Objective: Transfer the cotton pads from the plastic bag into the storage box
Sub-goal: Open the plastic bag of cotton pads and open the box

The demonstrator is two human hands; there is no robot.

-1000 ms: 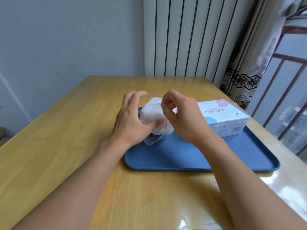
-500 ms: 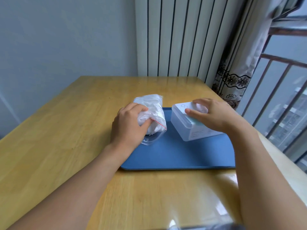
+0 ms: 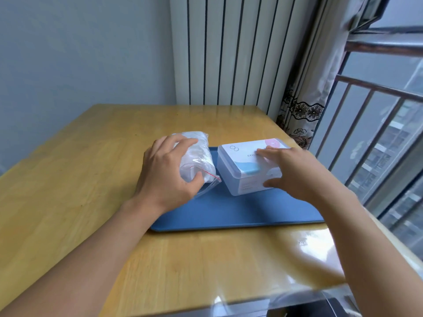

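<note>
A clear plastic bag with a red zip line, stuffed with white cotton pads, lies at the left edge of a blue tray. My left hand wraps around the bag, thumb under its near end and fingers over the top. To its right on the tray stands a white storage box with its lid closed, printed with blue and pink shapes. My right hand grips the box, fingers flat on the lid and thumb against the near side wall.
The tray sits on a wooden table whose near edge has a glossy clear cover. A ribbed white radiator panel and a patterned curtain stand behind, with a window railing at the right.
My right hand left the bag and went over to the box, then settled its grip on lid and side. The bag, in my left hand, shifted slightly left and away from the box.
</note>
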